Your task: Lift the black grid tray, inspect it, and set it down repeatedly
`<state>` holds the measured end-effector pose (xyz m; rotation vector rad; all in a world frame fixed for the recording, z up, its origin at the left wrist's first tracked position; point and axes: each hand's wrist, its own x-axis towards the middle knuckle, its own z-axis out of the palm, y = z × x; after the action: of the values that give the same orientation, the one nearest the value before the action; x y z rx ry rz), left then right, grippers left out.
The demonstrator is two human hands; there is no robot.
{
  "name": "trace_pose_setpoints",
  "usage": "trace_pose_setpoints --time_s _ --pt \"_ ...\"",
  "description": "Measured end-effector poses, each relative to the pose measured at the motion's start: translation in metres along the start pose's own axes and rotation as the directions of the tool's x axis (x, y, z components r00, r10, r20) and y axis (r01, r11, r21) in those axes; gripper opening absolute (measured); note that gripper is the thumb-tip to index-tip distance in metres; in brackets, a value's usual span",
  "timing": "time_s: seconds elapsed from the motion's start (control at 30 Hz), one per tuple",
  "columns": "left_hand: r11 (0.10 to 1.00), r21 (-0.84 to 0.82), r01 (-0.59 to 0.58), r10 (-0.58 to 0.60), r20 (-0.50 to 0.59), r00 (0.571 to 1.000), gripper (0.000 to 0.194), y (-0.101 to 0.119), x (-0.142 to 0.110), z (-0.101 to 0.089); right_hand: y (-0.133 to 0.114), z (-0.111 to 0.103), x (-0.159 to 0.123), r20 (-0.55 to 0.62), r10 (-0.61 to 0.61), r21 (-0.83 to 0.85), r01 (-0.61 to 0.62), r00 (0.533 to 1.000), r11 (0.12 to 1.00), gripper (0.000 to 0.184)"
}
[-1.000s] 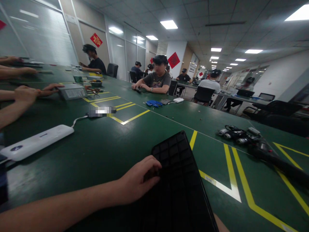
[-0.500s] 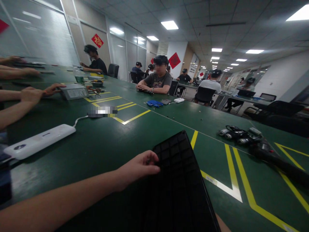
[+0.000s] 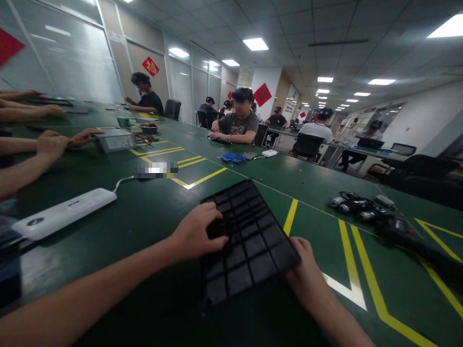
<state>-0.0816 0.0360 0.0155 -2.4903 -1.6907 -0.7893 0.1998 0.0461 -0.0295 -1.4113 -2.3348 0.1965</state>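
A flat black tray [image 3: 249,250] with a grid of square cells tilts above the green table in front of me. My right hand [image 3: 302,265] is closed on its right edge, the fingers partly hidden beneath. My left hand [image 3: 202,229] is at the tray's left side, over the cells. Its fingers are curled with the thumb opposite. Something dark shows between them, but I cannot make out whether it is a separate piece or part of the tray.
On the left lie a white power strip [image 3: 68,212] and a grey metal box [image 3: 115,140] under another person's hand [image 3: 85,137]. Blue gloves [image 3: 233,158] lie farther back near a seated person [image 3: 240,120]. Black cabled tools [image 3: 365,207] lie at right. Yellow tape [image 3: 365,270] marks the table [image 3: 159,207].
The tray has turned and tipped, showing more of its gridded face. My right hand has come into view at its right edge. My left hand has shifted slightly left and up.
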Motion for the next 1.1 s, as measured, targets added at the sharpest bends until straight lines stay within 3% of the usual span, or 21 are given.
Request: trace_pose_setpoints --time_s 0.07,0.17,0.23,0.37,0.5,0.6,0.73,0.83,0.93,1.03,1.1 --pt "0.982 0.138 0.128 -0.128 -0.006 0.992 0.027 -0.028 0.008 -0.009 0.016 -0.009 0.006 0.038 0.155 -0.045 -0.153 0.987 0.987 0.046" --pt "0.903 0.328 0.276 -0.289 -0.01 0.957 0.032 -0.067 0.014 -0.015 0.039 -0.015 0.01 0.106 0.386 -0.15 -0.369 0.917 0.917 0.052" --pt "0.837 0.407 0.365 -0.399 -0.002 0.917 0.037 -0.087 0.016 -0.015 0.049 -0.014 0.009 0.129 0.421 -0.197 -0.393 0.898 0.898 0.053" --pt "0.769 0.463 0.441 -0.519 0.049 0.853 0.045 -0.103 0.018 -0.015 0.058 -0.009 0.006 0.095 0.381 -0.293 -0.34 0.92 0.893 0.055" --pt "0.826 0.414 0.382 -0.387 -0.075 0.919 0.039 -0.086 0.018 -0.016 0.046 -0.008 0.006 -0.094 0.307 -0.373 -0.319 0.947 0.871 0.064" --pt "0.957 0.187 0.22 -0.204 -0.102 0.974 0.036 -0.053 0.011 -0.003 0.016 -0.003 0.004 -0.141 0.182 -0.332 -0.22 0.973 0.917 0.06" --pt "0.997 -0.051 -0.049 0.055 0.112 0.992 0.047 -0.013 -0.005 0.031 -0.036 0.01 -0.006 0.066 0.005 -0.193 0.007 0.998 0.981 0.057" --pt "0.982 -0.113 -0.151 0.175 0.246 0.953 0.051 -0.005 -0.008 0.047 -0.061 0.016 -0.012 0.312 -0.034 -0.107 0.071 0.95 0.992 0.058" --pt "0.986 -0.104 -0.129 0.149 0.219 0.964 0.039 -0.004 -0.005 0.046 -0.062 0.014 -0.012 0.366 -0.052 -0.079 0.087 0.929 0.993 0.056" --pt "0.986 -0.078 -0.147 0.157 0.133 0.979 0.038 0.009 -0.008 0.032 -0.04 0.005 -0.006 0.194 -0.067 -0.135 0.094 0.979 0.986 0.052" --pt "0.969 -0.134 -0.207 0.229 0.177 0.957 0.042 0.028 -0.015 0.022 -0.016 -0.002 0.0 0.046 -0.014 -0.229 0.024 0.999 0.973 0.051"
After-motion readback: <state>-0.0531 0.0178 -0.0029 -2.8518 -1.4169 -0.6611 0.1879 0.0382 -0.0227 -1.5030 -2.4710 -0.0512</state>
